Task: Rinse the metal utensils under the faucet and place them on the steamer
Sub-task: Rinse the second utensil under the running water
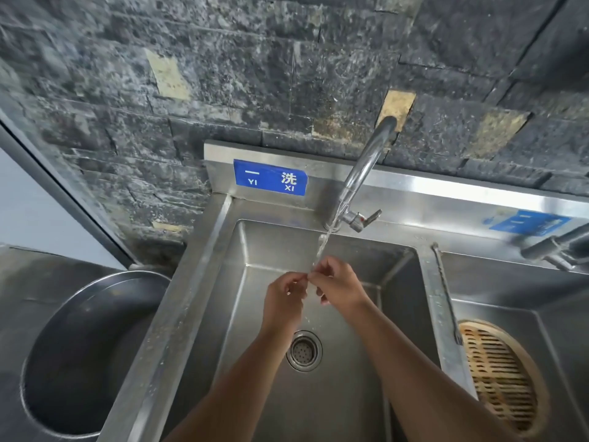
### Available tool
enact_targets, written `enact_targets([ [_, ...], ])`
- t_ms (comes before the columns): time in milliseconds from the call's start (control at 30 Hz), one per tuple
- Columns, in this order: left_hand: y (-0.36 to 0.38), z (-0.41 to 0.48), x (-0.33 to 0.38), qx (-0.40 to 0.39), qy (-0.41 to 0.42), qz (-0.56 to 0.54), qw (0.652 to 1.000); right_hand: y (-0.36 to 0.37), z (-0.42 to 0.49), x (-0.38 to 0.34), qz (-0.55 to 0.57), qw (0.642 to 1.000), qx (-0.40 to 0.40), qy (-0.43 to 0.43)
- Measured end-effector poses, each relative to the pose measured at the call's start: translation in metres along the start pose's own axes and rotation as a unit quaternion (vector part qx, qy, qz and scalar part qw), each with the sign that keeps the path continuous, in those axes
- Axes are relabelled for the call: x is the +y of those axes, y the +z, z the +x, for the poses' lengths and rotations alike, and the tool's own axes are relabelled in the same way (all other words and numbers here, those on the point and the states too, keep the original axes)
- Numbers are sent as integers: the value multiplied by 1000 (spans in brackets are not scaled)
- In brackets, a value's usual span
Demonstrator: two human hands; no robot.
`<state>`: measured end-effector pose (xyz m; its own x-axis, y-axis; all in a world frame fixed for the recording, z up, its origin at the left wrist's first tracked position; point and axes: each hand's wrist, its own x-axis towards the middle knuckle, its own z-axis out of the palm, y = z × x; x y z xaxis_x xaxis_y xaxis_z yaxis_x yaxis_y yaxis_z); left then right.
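Both hands meet under the running water over the stainless-steel sink basin (350, 393). The left hand (283, 303) and the right hand (339, 283) have fingers curled inward, fingertips nearly touching at the stream. Something thin appears pinched between them, but it is too small and blurred to identify, so the grasp cannot be confirmed.

The curved chrome faucet (363, 173) rises from the rear ledge; a thin stream of water (322, 247) falls from its outlet onto the fingertips. The round perforated drain (303, 350) lies in the basin floor below the hands.

A long metal fork (445, 295) lies along the divider between the two basins, tines toward the camera, well apart from both hands. The round bamboo steamer (500, 378) sits in the right-hand basin, just beside the fork's tines.

A large round metal bowl (63, 346) stands left of the sink. A blue label (271, 181) is fixed to the backsplash.
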<state>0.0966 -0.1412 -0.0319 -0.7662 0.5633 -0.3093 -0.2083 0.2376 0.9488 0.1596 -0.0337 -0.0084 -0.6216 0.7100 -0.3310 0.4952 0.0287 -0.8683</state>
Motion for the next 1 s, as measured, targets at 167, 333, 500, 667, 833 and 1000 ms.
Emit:
enact_targets([
  [167, -11, -11, -2, -3, 16, 2, 1000, 4, -12, 2, 43, 998, -18, -41],
  [333, -13, -19, -9, -9, 3, -3, 1000, 6, -15, 2, 153, 987, -33, -22],
  [500, -5, -33, -21, 4, -6, -24, 1000, 0, -11, 4, 215, 976, -36, -27],
  [667, -3, -39, -28, 24, -28, -60, 998, -3, -4, 4, 170, 983, -48, -49],
  [833, -3, -39, -30, 31, -33, -62, 997, 1, 2, 3, 163, 985, -15, -48],
  [1000, -5, -41, -31, 28, -45, -78, 996, 7, 5, -3, 158, 987, -9, -40],
])
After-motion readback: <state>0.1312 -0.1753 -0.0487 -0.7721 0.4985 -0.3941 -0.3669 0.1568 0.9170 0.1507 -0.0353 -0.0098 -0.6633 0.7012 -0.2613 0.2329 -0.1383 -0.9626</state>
